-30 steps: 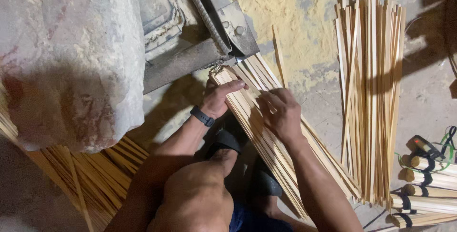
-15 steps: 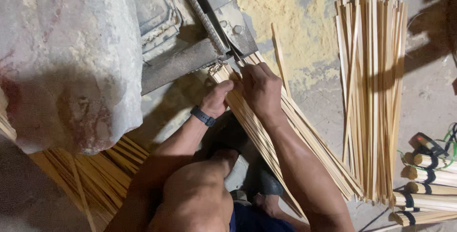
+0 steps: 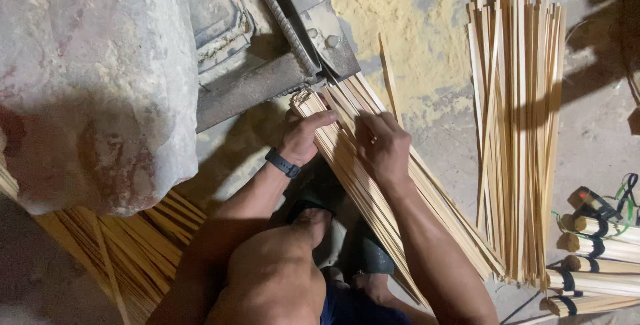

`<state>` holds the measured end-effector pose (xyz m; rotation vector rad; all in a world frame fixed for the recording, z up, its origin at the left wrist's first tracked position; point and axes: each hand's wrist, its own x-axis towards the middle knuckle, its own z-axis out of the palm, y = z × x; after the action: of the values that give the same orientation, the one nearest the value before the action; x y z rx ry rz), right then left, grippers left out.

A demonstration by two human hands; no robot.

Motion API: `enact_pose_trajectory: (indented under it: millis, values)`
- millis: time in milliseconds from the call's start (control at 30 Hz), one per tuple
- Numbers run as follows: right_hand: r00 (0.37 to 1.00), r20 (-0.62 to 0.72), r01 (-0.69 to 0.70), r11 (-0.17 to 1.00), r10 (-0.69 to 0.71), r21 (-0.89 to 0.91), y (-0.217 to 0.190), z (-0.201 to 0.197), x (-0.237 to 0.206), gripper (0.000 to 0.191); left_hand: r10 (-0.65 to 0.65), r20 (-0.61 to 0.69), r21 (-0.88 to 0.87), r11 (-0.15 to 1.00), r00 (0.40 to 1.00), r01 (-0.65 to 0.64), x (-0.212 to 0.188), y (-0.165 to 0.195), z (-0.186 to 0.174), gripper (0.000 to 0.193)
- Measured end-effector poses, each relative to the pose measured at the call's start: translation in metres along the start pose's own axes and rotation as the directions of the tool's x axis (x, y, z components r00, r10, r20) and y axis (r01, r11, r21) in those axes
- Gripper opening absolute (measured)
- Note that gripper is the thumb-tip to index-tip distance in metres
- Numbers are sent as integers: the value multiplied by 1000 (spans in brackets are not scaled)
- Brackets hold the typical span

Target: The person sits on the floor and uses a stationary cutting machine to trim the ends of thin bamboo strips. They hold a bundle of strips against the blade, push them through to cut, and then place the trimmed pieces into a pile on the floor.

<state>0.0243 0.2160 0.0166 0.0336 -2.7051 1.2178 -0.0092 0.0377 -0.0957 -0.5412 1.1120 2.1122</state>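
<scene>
Far left: large pale sack-like mass (image 3: pixel 93 78), dusty, stained reddish, sitting over a fan of darker bamboo strips (image 3: pixel 127 252) on the floor. Strips splay out from under it, likely just stacked out of the way.

Centre top: grey metal machine (image 3: pixel 267 52) with a bolted plate and a ribbed bar running diagonally. Its mouth sits right at the upper end of the slanted bundle of pale strips (image 3: pixel 373 185), so the bundle appears lined up to feed in.

Left hand (image 3: pixel 303 140), dark wristband at the wrist: palm down on the bundle's upper left edge, fingers stretched forward across the strip ends near the machine. Looks like it steadies and squares the ends.

Right hand (image 3: pixel 385 145): laid on top of the bundle just beside the left, fingers curled and pressing down, not closed round anything I can make out. Bundle runs from the machine down past the person's knee (image 3: pixel 280 278).

Right: loose upright spread of pale strips (image 3: pixel 517 132) on the sawdust-strewn floor (image 3: pixel 427 38), well apart from the hands. Far right low: tied bundles (image 3: pixel 593 258) with dark bands, ends toward the camera.
</scene>
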Motion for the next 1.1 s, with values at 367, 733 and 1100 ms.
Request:
enact_pose_trajectory:
  millis: [367,733,1100]
  values:
    - [999,29,-32,998,34,-50,-14,-14,13,19,90,-57,-4,996,994,-91,3,-4,-1,35]
    - [987,-3,154,954,-160,-258,-6,-15,-12,45,189,52,-160,971,981,-178,-14,16,17,29]
    - [999,-5,50,999,-50,-6,-10,-5,2,17,107,49,-92,990,993,-102,7,-10,-10,29]
